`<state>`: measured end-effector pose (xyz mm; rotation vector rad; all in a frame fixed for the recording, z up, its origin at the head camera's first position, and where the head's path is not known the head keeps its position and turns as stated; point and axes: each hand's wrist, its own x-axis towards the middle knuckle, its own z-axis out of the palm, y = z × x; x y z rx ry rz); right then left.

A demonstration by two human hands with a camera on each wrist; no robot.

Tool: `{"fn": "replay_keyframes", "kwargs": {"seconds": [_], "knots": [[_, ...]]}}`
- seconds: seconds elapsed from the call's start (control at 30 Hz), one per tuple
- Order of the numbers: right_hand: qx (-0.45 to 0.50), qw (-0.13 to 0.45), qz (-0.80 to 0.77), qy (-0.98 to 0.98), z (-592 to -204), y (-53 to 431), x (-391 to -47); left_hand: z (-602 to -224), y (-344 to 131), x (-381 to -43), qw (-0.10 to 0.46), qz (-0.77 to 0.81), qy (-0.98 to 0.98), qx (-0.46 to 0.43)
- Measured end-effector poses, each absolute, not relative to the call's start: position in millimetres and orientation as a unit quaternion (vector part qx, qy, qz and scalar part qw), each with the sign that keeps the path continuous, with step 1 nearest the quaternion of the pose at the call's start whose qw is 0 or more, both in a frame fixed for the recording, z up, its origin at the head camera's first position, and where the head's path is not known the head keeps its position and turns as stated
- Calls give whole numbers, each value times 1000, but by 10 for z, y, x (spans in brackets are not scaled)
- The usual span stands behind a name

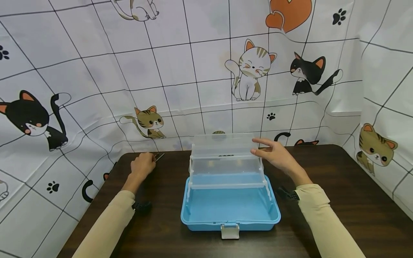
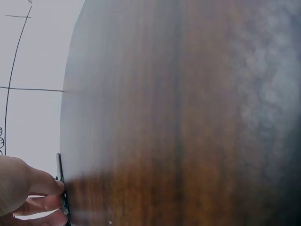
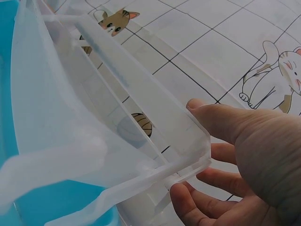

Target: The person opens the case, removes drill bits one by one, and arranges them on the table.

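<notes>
Box (image 1: 229,211) already open at table (image 1: 348,200) centre, front edge, tray (image 1: 226,161) swung up. Right hand (image 1: 277,156) relaxed, fingers beside tray's right end, grasping nothing. Left hand (image 1: 142,165) pinching small dark tool (image 1: 159,156) near back-left corner, not yet boxed.

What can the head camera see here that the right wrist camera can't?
Only the head view shows the left hand on a thin metal tool, the dark table and the box's white latch. Only the right wrist view shows the right hand's fingers close against the clear tray's corner. Both show the blue box and cat-print backdrop.
</notes>
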<state>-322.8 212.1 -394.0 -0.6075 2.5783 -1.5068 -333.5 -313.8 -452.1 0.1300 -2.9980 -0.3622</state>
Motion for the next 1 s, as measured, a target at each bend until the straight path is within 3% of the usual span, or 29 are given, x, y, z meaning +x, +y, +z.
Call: {"fn": "replay_keyframes", "kwargs": {"seconds": [0.3, 0.57, 0.87, 1.0], "knots": [[-191, 44, -491, 849, -3929, 2127, -3226, -4475, -3119, -3352, 65, -115, -991, 34], [-189, 46, -488, 851, -3926, 2111, -3229, -4356, -3038, -3306, 105, -135, -985, 20], [-193, 47, -491, 848, -3902, 2107, -3237, -3839, -2421, -3162, 199, -167, -963, -75], [-190, 49, -488, 851, -3919, 2110, -3226, -3638, -2112, -3088, 207, -209, -945, -144]]}}
